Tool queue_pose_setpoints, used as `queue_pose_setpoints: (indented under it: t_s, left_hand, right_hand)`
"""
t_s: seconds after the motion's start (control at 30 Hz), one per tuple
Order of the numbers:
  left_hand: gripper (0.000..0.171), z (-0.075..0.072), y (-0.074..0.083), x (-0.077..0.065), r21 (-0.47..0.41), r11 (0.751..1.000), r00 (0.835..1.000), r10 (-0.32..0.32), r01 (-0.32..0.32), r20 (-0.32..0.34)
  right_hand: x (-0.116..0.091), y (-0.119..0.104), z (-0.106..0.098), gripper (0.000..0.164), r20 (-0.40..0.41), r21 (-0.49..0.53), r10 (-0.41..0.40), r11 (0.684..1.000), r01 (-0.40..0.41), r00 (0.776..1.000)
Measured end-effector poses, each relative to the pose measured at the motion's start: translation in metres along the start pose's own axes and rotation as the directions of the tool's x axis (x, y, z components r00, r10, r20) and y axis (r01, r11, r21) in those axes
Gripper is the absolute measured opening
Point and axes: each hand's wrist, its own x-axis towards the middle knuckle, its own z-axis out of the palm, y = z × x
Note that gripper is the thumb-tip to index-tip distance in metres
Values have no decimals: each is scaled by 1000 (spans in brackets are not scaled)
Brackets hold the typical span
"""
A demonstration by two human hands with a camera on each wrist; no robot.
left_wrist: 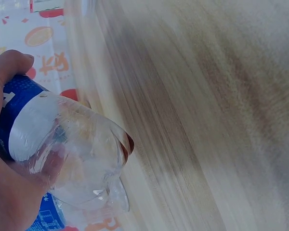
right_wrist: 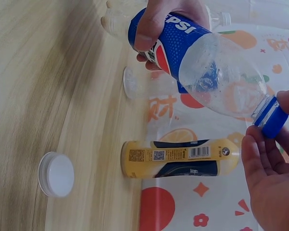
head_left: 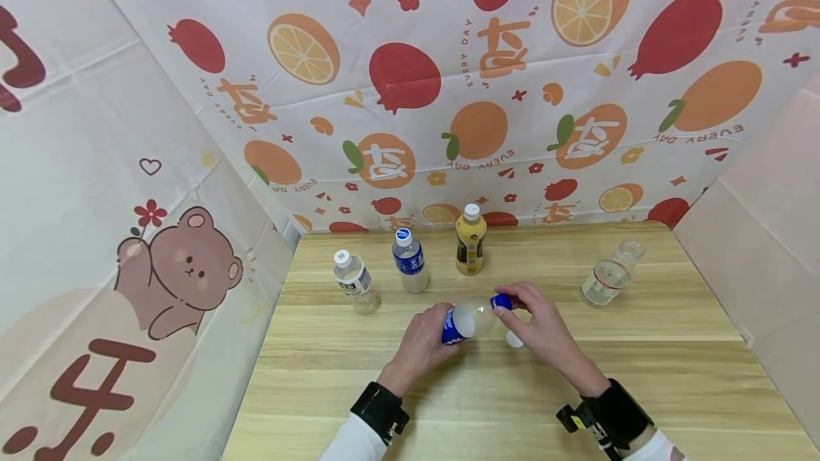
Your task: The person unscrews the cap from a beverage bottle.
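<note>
Clear plastic, the blue-labelled bottle (head_left: 466, 320) tilted over the wood-grained worktop (head_left: 487, 411), clamped in your left grip (head_left: 428, 336); your right grip (head_left: 538, 322) pinched its blue cap (head_left: 502, 301); turning seemed in hand; the next move called for steadiness.

Has fruit-printed white cloth (head_left: 435, 98) behind the wood-grain tabletop (head_left: 512, 404), 1 printed bear (head_left: 182, 272) on the left-hand sheet (head_left: 77, 183), pale panel (head_left: 769, 233) at right.

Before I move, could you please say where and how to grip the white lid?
I'd pinch the white lid by its round rim, coming from above with the nearer right hand, since it lies flat on the table, offering only a low edge.
</note>
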Motion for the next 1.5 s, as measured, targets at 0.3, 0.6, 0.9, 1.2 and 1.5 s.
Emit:
queue_pose_setpoints:
  t_s: [0.3, 0.6, 0.9, 1.2, 1.5]
  left_hand:
    - [70, -1, -1, -2, 2, 1000, 1000, 16, -16, 9]
    - [71, -1, 2, -1, 10, 1000, 1000, 22, -22, -12]
    - [71, 0, 3, -1, 16, 1000, 1000, 8, -8, 0]
    - [70, 0, 1, -2, 16, 1000, 1000, 12, -12, -9]
    - [70, 0, 1, -2, 6, 1000, 1000, 0, 0, -6]
  right_hand:
    - [-1, 1, -2, 29, 24, 15, -61, 998, 60, 998]
    - [0, -3, -2, 42, 23, -52, 95, 994, -94, 995]
    - [0, -2, -2, 35, 13, -55, 132, 990, -131, 991]
    - [-2, 1, -1, 29, 2, -55, -29, 998, 29, 1000]
    - [-3, 6, 1, 35, 13, -33, -146, 989, 146, 989]
